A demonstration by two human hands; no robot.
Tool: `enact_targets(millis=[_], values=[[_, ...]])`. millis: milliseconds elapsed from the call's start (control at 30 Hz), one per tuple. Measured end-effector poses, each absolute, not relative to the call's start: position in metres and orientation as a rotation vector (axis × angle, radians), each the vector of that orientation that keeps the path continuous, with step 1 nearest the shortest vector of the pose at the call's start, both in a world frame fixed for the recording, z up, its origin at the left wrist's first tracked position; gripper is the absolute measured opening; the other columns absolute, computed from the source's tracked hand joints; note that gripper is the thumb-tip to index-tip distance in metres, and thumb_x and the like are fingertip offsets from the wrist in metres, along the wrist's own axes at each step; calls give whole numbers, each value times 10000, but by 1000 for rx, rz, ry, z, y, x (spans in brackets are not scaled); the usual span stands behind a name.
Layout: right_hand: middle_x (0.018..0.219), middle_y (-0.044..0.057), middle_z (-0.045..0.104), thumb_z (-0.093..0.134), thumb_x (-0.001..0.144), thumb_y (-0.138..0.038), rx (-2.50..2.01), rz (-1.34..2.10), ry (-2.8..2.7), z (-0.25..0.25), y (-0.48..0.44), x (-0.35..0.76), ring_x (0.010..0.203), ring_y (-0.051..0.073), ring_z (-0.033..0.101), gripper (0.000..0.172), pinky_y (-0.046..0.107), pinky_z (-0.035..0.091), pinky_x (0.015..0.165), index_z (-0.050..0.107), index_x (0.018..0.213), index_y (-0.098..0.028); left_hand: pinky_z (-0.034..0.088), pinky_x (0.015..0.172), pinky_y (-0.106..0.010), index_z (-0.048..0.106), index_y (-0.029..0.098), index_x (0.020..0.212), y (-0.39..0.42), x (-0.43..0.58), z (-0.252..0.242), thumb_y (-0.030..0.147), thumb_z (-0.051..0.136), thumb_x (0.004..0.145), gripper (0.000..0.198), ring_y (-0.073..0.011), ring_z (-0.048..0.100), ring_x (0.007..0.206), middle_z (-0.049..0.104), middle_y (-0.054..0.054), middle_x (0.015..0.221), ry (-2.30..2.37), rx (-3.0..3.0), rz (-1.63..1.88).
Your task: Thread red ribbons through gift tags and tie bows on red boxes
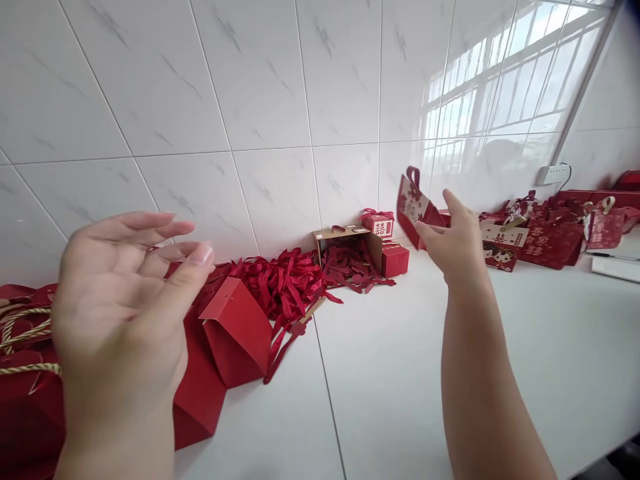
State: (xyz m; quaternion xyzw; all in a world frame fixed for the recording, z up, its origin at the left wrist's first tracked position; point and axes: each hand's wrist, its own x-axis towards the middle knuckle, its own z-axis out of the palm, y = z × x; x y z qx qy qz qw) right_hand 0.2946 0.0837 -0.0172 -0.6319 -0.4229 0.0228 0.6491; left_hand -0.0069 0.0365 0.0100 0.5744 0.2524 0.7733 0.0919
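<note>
My left hand (125, 307) is raised at the left, palm up, with loosely curled fingers and nothing between them. Below and behind it stand plain red folded boxes (237, 333). My right hand (453, 237) reaches far toward the wall, thumb and forefinger spread apart. Just beyond its thumb is a small red gift box (416, 207) with a printed pale face and a ribbon loop, tilted to one side. The thumb overlaps the box's edge; the other fingers are partly hidden.
Along the wall lie a heap of red ribbons (285, 280), an open carton (377, 250) of dark red strips, and small red boxes (395, 259). Printed gift boxes (550, 243) crowd the right side. Red bags with gold rope handles (30, 368) stand at the left on the white table (380, 373).
</note>
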Motion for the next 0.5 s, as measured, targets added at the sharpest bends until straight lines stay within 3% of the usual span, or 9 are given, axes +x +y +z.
enact_targets(millis=[67,200,300,400,500], values=[[1505,224,360,662,784,-257,-1488,164,-1029,-18,87,293,1074,320,635,847,466,507,927,280,1533,-151,563,803,-289,639,217,971,35,-5,10,73,772,573,444,-181,636,928,640,-37,1012,747,1709,2296],[1414,214,484,651,806,-333,-1476,288,-1201,-16,85,270,1196,366,556,773,515,458,983,362,1499,-151,527,717,-262,665,205,887,35,-3,8,141,783,587,328,-161,633,780,675,-25,909,989,1755,2272],[1228,165,630,664,794,-346,-1387,377,-1339,-15,80,254,1097,334,606,655,490,491,903,498,1412,-209,484,698,-295,689,232,840,46,-15,4,316,747,692,180,-208,641,795,698,-27,849,1667,1965,1848],[1026,115,696,669,788,-363,-1347,480,-1537,-17,78,246,927,283,645,448,402,512,746,658,1214,-226,452,629,-342,674,251,920,68,-38,-5,530,686,712,348,-334,651,911,706,-94,1027,2116,2154,1175],[761,54,676,635,811,-395,-1346,582,-1842,-19,77,244,707,208,620,202,313,450,589,724,829,-214,447,601,-394,637,181,1036,93,-57,-17,617,669,666,573,-479,632,980,675,-227,1108,2362,2142,717]])
